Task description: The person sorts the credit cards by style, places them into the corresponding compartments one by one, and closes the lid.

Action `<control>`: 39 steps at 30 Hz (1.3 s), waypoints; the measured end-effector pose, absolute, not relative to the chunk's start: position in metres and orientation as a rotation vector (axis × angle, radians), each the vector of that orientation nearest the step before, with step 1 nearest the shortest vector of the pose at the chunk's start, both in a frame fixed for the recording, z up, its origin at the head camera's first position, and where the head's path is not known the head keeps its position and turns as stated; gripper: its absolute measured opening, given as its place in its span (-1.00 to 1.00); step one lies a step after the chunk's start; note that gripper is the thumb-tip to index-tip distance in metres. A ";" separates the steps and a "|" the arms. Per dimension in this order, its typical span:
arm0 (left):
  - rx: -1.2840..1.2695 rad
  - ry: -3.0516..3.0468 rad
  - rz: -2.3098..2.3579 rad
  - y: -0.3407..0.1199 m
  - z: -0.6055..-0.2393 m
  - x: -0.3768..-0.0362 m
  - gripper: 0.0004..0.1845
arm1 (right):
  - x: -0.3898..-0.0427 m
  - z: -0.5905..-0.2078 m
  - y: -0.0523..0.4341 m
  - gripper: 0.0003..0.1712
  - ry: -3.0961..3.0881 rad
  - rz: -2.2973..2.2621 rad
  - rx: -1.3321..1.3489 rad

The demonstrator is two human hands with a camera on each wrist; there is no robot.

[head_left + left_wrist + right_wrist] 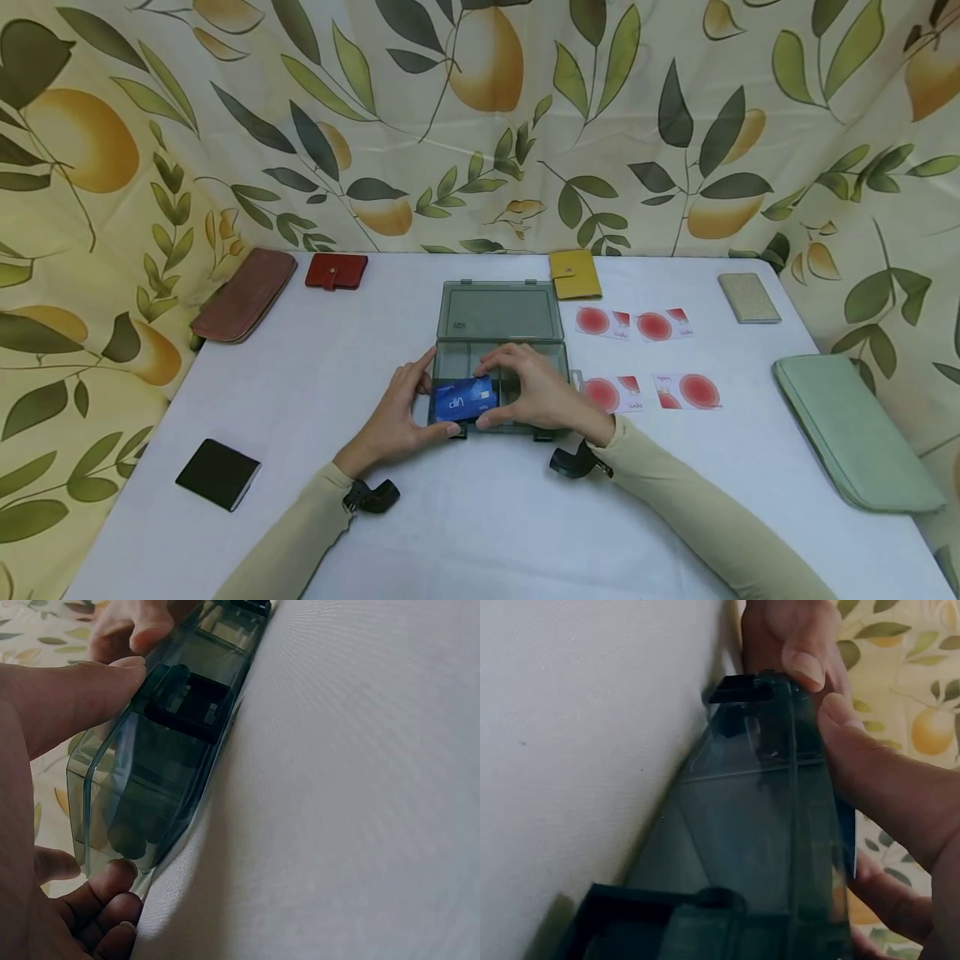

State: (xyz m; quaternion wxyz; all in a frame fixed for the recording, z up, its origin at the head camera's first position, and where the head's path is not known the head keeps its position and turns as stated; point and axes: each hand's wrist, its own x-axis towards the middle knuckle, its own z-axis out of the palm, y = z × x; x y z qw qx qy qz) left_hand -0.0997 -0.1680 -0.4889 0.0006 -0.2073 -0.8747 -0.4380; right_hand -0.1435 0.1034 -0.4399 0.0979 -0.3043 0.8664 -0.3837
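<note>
Hands meet at the near edge of the open grey compartment box (498,333), mid-table. Left hand (401,417) and right hand (536,392) together pinch a blue VIP card (465,398) over its left compartment; four red cards (645,358) lie right.

A blue card (465,398) marked "vip" lies tilted over the front compartments of a smoky, clear box (498,360), its lid (500,309) open flat on the white worktop (480,500).
</note>
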 end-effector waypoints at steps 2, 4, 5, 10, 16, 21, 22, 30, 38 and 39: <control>-0.652 -2.748 -1.366 -0.168 -0.488 -0.100 0.22 | -0.143 -0.439 0.104 -0.26 2.552 -1.118 -0.916; -0.658 -2.745 -1.363 -0.167 -0.488 -0.100 0.22 | -0.143 -0.438 0.106 -0.26 2.538 -1.119 -0.942; -0.658 -2.744 -1.359 -0.167 -0.488 -0.100 0.22 | -0.143 -0.437 0.108 -0.26 2.527 -1.119 -0.951; -0.669 -2.734 -1.342 -0.167 -0.489 -0.100 0.21 | -0.153 -0.430 0.128 -0.30 2.549 -1.157 -0.967; -0.672 -2.734 -1.330 -0.168 -0.490 -0.100 0.21 | -0.187 -0.422 0.184 -0.36 2.721 -1.167 -0.759; -0.665 -2.739 -1.325 -0.167 -0.489 -0.099 0.20 | -0.214 -0.422 0.235 -0.33 2.826 -1.016 -0.503; -0.663 -2.741 -1.323 -0.167 -0.489 -0.099 0.20 | -0.218 -0.423 0.243 -0.32 2.836 -0.972 -0.473; -0.666 -2.736 -1.327 -0.168 -0.489 -0.099 0.20 | -0.238 -0.438 0.275 -0.23 2.817 -0.740 -0.413; -0.664 -2.746 -1.334 -0.168 -0.489 -0.099 0.20 | -0.239 -0.442 0.277 -0.45 2.792 -0.767 -0.389; -0.663 -2.750 -1.333 -0.168 -0.489 -0.099 0.20 | -0.237 -0.443 0.277 -0.51 2.793 -0.768 -0.403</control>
